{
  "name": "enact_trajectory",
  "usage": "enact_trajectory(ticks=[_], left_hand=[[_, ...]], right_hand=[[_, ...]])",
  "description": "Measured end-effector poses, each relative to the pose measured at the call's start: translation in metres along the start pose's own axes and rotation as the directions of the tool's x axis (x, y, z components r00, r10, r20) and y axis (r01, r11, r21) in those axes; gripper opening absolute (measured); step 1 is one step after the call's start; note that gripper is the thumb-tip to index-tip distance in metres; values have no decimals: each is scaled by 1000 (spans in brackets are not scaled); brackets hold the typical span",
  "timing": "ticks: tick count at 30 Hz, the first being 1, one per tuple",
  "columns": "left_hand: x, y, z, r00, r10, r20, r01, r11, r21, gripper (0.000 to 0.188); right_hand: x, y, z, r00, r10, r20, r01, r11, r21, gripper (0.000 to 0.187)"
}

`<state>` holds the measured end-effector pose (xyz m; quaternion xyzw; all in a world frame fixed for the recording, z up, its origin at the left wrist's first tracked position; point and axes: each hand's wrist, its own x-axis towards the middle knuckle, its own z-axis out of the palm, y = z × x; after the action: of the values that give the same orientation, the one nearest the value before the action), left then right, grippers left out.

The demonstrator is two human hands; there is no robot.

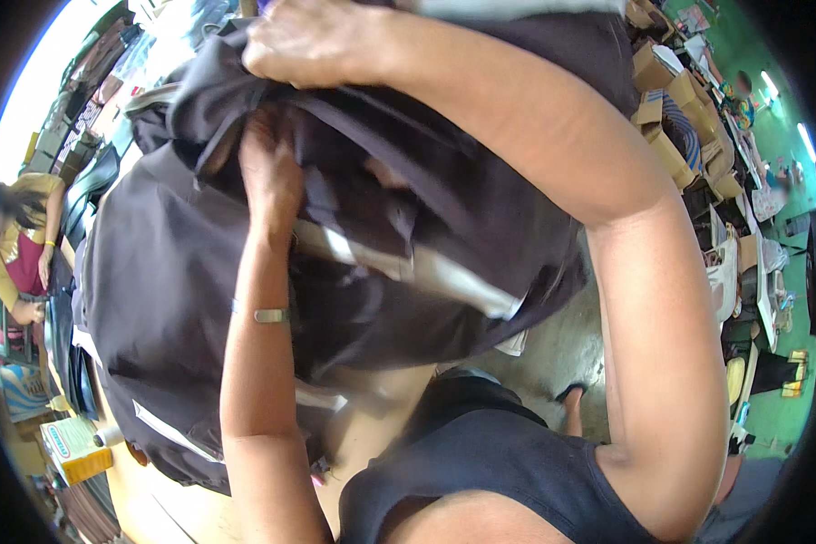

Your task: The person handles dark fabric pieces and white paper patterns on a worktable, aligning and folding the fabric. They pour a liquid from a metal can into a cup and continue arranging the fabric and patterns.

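A large dark brown garment (163,272) with pale reflective strips hangs bunched in front of me and fills most of the view. My left hand (269,172) reaches up into its folds and grips the cloth near the middle. My right hand (313,41) is raised at the top of the view and clutches the upper edge of the same garment. A thin bracelet circles my left wrist. The lower part of the garment drapes over a light wooden table (154,508).
Another person (18,245) in yellow and red sits at the far left. A yellow and white box (72,449) lies at the lower left. Cardboard boxes (675,109) are stacked at the upper right beside a green floor. My foot (571,403) rests on grey concrete.
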<state>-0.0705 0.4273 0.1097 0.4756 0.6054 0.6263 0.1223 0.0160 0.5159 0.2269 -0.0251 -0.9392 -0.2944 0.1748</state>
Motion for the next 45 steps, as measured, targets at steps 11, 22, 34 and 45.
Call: enact_trajectory(ticks=[11,22,34,45], left_hand=[[118,-66,-23,992,-79,-99,103,957,270,69],[70,-33,-38,983,-96,154,-10,819,573,78],[9,-14,27,739,228,634,-662,422,619,80],[36,-40,30,859,112,500,-478,526,704,87]], right_hand=[[-65,-8,19,947,165,-276,-129,981,147,25],[-179,-51,88,862,506,-26,-503,861,75,49],[-35,102,144,917,271,-293,-312,944,-103,24],[-221,1,65,495,867,-52,-843,494,214,59]])
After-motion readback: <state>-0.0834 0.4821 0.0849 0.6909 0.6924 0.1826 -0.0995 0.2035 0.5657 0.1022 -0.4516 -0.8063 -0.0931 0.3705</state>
